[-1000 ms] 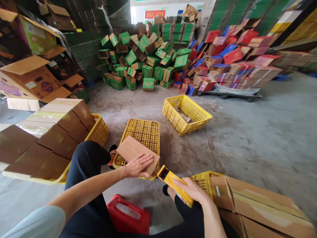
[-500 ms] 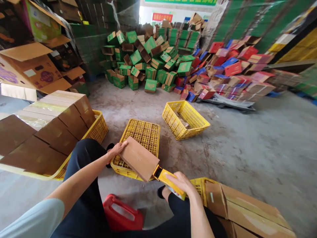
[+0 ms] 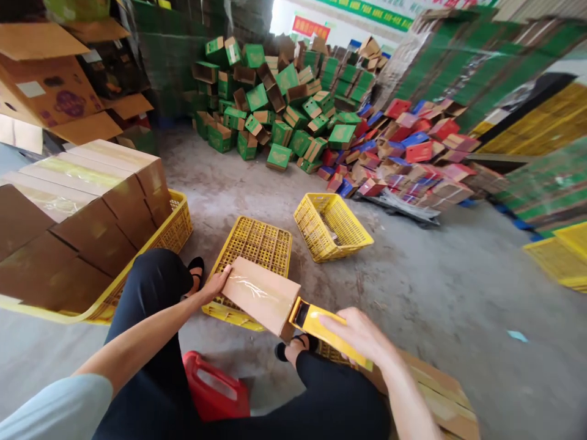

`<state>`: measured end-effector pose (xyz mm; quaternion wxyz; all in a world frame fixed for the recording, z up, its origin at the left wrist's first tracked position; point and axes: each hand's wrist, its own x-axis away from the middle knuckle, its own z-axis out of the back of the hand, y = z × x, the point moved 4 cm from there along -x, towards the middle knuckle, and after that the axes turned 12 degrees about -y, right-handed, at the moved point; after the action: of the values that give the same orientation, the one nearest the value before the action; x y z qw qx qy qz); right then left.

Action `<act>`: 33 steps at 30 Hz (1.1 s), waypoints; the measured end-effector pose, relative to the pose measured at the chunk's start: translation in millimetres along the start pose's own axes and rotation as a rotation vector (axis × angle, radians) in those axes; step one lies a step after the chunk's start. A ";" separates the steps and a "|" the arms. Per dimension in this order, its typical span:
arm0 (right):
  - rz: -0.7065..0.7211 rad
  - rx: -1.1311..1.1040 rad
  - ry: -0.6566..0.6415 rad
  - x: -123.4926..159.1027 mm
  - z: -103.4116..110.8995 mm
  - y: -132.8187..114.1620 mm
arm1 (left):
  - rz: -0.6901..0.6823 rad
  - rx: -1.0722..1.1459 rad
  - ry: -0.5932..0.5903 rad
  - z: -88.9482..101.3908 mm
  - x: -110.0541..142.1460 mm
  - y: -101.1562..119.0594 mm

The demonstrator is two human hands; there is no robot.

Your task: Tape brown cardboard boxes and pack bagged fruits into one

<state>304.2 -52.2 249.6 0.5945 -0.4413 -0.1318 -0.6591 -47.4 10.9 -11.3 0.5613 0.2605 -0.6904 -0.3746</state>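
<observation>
A small brown cardboard box (image 3: pixel 261 294) lies on an upturned yellow crate (image 3: pixel 257 244) in front of my knees. A strip of clear tape shines along its top. My left hand (image 3: pixel 213 284) grips the box's left end, fingers curled on the edge. My right hand (image 3: pixel 362 336) is wrapped round a yellow tape dispenser (image 3: pixel 321 327), whose head touches the box's right end.
A yellow crate (image 3: pixel 177 229) at the left carries stacked brown cartons. Another yellow basket (image 3: pixel 332 226) sits ahead. Piles of green boxes (image 3: pixel 275 104) and red and blue boxes (image 3: pixel 413 150) fill the back. A red plastic stool (image 3: pixel 213 385) stands under me. Cartons (image 3: pixel 440 391) lie at my right.
My left hand went from lying flat on the box to gripping its left end. The dispenser came up to the box's right end, and tape now shows on top. The view swung right.
</observation>
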 end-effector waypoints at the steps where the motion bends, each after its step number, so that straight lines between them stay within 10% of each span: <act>1: -0.014 0.016 -0.009 7.7 7.4 -11.7 | 0.005 -0.018 -0.008 -5.6 -0.5 -4.0; 10: 0.015 -0.070 -0.141 1.9 -0.6 -113.6 | -0.180 -0.189 0.231 15.2 13.8 29.2; 15: 0.165 -0.150 -0.195 -29.2 -14.5 -149.9 | -0.691 -0.280 0.112 26.2 66.3 96.8; 21: 0.242 -0.192 -0.229 -56.3 -7.9 -153.1 | -1.196 -1.025 -0.206 18.0 124.1 129.6; 33: 0.313 -0.336 -0.244 -46.4 -24.7 -131.4 | -1.287 -1.386 -0.030 16.6 86.6 112.3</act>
<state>171.0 -4.5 247.3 0.5875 -0.6252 -0.0215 -0.5134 -77.0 12.5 128.4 0.2677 0.1951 -0.0447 -0.9425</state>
